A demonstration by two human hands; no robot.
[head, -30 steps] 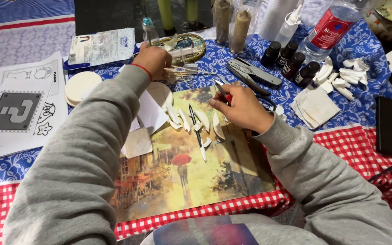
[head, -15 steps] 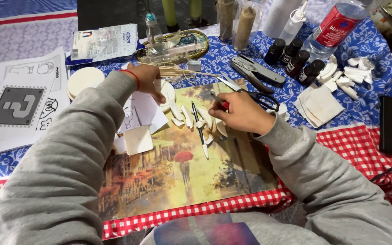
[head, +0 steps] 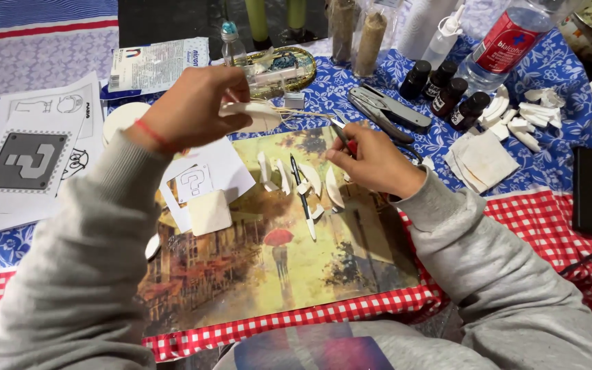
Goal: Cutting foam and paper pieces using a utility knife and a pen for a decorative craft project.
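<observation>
- My left hand [head: 190,109] had come up off the tabletop [head: 515,212] since a second before; earlier it was reaching toward the back of the printed picture mat [head: 268,274], and it now hung raised above the mat's far edge.
- Its grip was closed lightly, fingertips pinching a pale curved shell-like piece [head: 251,118] by its near end. The piece was in the air, tilted roughly flat, clear of everything below.
- I judged from this that the piece had been picked out and brought toward the tool for work.
- My right hand [head: 378,161] had hardly shifted. Its grip was shut around a slim tool with a red handle [head: 346,139], whose metal tip pointed up and left toward the lifted piece, near it but not touching.
- The held piece looked cream-white, thin and smooth, with a rounded outer edge, much like an eggshell or ceramic fragment; I could not tell which.
- Similar white slivers [head: 313,179] lay in a row on the mat just below the right hand, beside a craft knife [head: 303,199].
- A square cream tile [head: 209,212] sat on cut paper [head: 220,168] at the mat's left.
- More white fragments [head: 522,116] lay well apart at the right, by dark small bottles [head: 447,96].
</observation>
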